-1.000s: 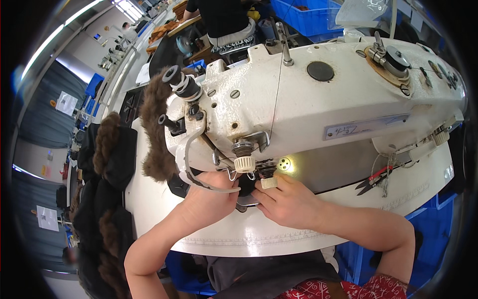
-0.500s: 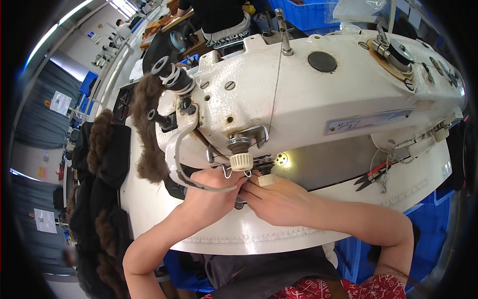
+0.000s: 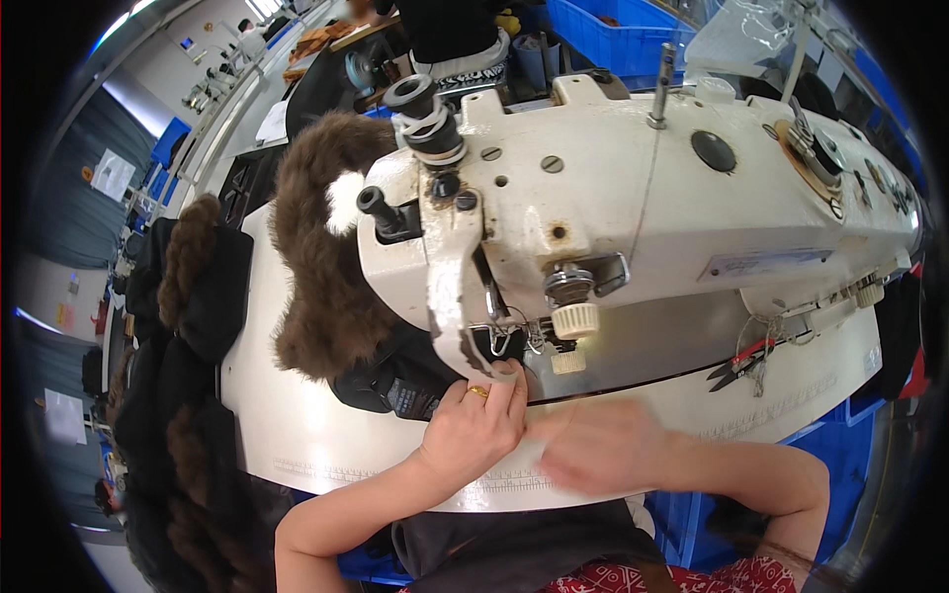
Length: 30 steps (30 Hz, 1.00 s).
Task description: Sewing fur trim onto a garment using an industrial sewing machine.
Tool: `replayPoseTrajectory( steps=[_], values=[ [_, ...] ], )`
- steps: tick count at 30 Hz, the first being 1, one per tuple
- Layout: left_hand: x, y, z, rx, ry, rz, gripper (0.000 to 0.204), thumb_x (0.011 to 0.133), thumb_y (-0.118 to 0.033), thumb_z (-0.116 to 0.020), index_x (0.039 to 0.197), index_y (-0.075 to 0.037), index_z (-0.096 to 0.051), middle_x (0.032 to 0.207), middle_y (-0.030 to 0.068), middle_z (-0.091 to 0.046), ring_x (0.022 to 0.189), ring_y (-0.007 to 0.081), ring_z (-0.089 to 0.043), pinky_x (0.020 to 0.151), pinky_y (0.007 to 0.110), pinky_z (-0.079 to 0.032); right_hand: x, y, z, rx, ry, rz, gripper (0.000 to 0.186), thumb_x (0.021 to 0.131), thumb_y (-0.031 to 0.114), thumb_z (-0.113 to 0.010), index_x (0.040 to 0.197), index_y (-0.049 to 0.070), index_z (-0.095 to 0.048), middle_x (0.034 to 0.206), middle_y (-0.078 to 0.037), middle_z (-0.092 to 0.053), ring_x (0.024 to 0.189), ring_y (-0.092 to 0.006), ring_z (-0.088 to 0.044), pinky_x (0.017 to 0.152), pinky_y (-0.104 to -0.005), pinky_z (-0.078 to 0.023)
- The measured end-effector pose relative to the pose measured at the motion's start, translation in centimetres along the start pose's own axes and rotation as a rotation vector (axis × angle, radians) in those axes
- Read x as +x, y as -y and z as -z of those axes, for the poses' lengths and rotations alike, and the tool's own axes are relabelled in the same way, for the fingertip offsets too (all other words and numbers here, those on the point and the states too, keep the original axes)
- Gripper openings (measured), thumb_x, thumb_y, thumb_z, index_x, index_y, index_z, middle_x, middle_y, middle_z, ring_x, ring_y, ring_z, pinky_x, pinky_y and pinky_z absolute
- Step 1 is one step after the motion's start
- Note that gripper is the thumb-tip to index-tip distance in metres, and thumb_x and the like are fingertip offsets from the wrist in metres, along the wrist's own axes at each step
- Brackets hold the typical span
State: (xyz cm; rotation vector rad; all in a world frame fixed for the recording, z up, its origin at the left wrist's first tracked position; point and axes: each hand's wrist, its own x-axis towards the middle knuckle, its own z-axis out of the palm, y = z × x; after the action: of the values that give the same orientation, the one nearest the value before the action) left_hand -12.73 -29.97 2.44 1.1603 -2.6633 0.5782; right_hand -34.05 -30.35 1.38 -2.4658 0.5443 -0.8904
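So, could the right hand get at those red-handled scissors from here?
Likely yes: the scissors lie on the table to the right of the right hand, and nothing seems to block the way. Loose threads there might snag; the hand is too blurred to tell whether it holds anything.

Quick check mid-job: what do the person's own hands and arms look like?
The left hand is ungloved, with a gold-coloured ring on one finger. The right hand is blurred; no glove shows. Both forearms are bare. Red, white-patterned clothing shows near the right elbow.
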Motion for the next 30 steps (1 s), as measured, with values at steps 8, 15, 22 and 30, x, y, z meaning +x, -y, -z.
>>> replayPoseTrajectory(
  steps=[8, 15, 22, 30],
  values=[
    [-0.3, -2.2, -0.5, 0.041, -0.007, 0.127, 0.038, 0.073, -0.007, -0.07, 0.109, 0.006, -0.072, 0.105, 0.0158, -0.064, 0.056, 0.0114, -0.056, 0.043, 0.025, -0.046, 1.9, -6.1, 3.0, -0.588, 0.034, -0.142, 0.018, 0.077, 0.016, -0.072, 0.092, 0.007, -0.067, 0.094, -0.004, -0.066, 0.084, -0.0241, -0.068, 0.07, -0.0374, -0.055],
    [-0.7, -1.8, -0.9, -0.027, -0.031, 0.132, 0.038, 0.073, -0.009, -0.065, 0.106, 0.006, -0.072, 0.117, 0.0254, -0.069, 0.062, 0.0127, -0.061, 0.047, 0.021, -0.05, 1.7, -6.4, 0.5, -0.407, 0.05, -0.144, 0.01, 0.067, 0.013, -0.071, 0.067, 0.01, -0.062, 0.065, -0.005, -0.059, 0.056, -0.0247, -0.062, 0.049, -0.04, -0.049],
    [-0.4, -2.0, -1.0, -0.013, -0.037, 0.172, 0.043, 0.074, -0.009, -0.064, 0.113, 0.008, -0.07, 0.122, 0.0304, -0.069, 0.058, 0.0107, -0.062, 0.046, 0.021, -0.05, 1.8, -6.8, -0.8, -0.304, -0.095, -0.096, 0.007, 0.069, 0.011, -0.072, 0.075, 0.013, -0.07, 0.067, -0.004, -0.064, 0.056, -0.0245, -0.064, 0.049, -0.0392, -0.049],
    [-0.4, -2.0, -0.8, 0.054, -0.028, 0.129, 0.046, 0.071, -0.011, -0.064, 0.111, 0.013, -0.069, 0.118, 0.031, -0.069, 0.056, 0.0078, -0.056, 0.045, 0.02, -0.049, 2.6, -5.7, -0.4, -0.434, -0.005, -0.133, 0.016, 0.088, 0.014, -0.068, 0.102, 0.016, -0.076, 0.094, -0.002, -0.074, 0.082, -0.0218, -0.071, 0.071, -0.0396, -0.057]
  ],
)
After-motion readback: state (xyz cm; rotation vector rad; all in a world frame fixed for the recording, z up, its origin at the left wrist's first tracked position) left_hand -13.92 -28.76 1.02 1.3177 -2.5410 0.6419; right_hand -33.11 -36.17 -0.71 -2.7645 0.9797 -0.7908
